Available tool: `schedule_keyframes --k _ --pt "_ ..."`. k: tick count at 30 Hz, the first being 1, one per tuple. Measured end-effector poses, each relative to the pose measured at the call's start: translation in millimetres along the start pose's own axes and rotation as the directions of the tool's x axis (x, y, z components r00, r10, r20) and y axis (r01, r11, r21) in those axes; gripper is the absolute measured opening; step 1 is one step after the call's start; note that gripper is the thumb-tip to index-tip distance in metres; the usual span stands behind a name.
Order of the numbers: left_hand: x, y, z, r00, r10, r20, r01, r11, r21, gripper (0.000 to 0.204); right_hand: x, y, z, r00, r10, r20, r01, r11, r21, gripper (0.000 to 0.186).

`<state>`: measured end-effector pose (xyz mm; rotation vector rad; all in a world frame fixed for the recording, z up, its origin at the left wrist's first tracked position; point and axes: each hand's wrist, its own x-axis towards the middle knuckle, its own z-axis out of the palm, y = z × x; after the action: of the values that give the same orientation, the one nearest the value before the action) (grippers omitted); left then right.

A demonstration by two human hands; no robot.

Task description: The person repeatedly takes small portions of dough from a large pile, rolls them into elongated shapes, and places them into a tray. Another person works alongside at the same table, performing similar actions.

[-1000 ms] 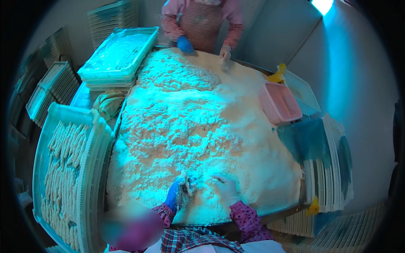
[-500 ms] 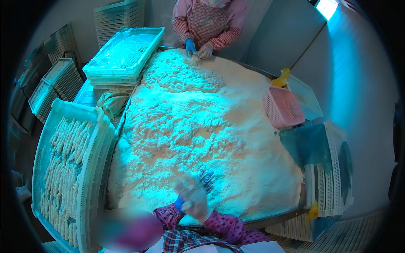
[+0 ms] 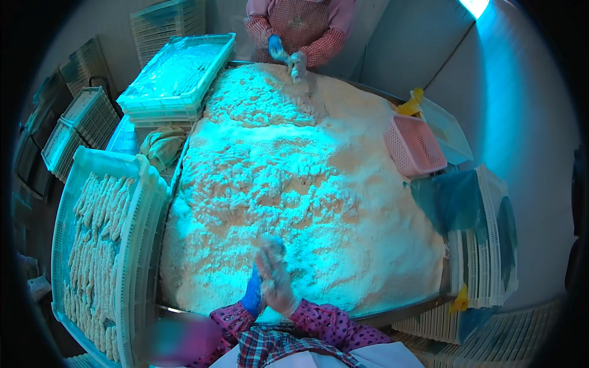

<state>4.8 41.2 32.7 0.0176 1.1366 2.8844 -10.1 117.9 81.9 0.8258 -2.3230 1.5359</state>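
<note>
Over the near part of a broad bed of pale crumbs [image 3: 368, 245], my two gloved hands are pressed against each other. My left hand [image 3: 253, 293], in a blue glove, is mostly covered by the other hand. My right hand [image 3: 277, 285], in a whitish see-through glove, lies along it with its fingers together pointing away from me. Both are closed on each other; anything between the palms is hidden, and the fingertips are smeared by motion. Crumb-coated pieces are mixed into the bed's middle. To the left, a pale tray [image 3: 64, 257] carries rows of coated strips [image 3: 95, 257].
Across the table a co-worker [image 3: 297, 27] handles something small with gloved hands. Stacked trays [image 3: 202, 92] stand far left beside a crumpled cloth [image 3: 162, 147]. A pink basket [image 3: 414, 147] sits on the right edge, above blue sheeting [image 3: 451, 199] and upright trays [image 3: 491, 245].
My hands have come together, the left one moving from the crumbs up against the right palm. The co-worker's hands have lifted slightly. The whole view has shifted a little.
</note>
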Motion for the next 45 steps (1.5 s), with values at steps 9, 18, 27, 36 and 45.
schedule_keyframes --k 9,18,27,36,45 --pt "-0.2 34.2 -67.3 0.943 -0.321 -0.090 0.212 0.370 0.904 0.062 -57.1 85.9 -111.2 0.922 0.119 0.370 0.113 0.829 -0.547 0.055" --pt "-8.8 18.7 -67.2 0.969 -0.179 0.169 -0.173 -0.005 0.985 0.042 -51.8 79.8 -135.2 0.863 0.493 -0.107 -0.481 0.739 -0.472 0.038" --pt "8.6 29.4 -30.3 0.873 -0.452 -0.184 0.447 0.892 -0.070 0.037 -49.5 70.3 -113.0 0.906 0.326 0.270 -0.076 0.752 -0.654 0.037" --pt "17.8 18.2 0.9 0.920 -0.377 -0.108 0.338 0.902 -0.268 0.063 -30.9 49.0 -80.0 0.693 0.717 0.074 -0.691 0.631 0.353 0.030" --pt "29.8 23.5 37.6 0.988 -0.156 0.018 0.157 0.987 -0.026 0.056 -12.4 -6.6 -28.5 0.976 0.215 -0.045 -0.193 0.937 0.293 0.068"
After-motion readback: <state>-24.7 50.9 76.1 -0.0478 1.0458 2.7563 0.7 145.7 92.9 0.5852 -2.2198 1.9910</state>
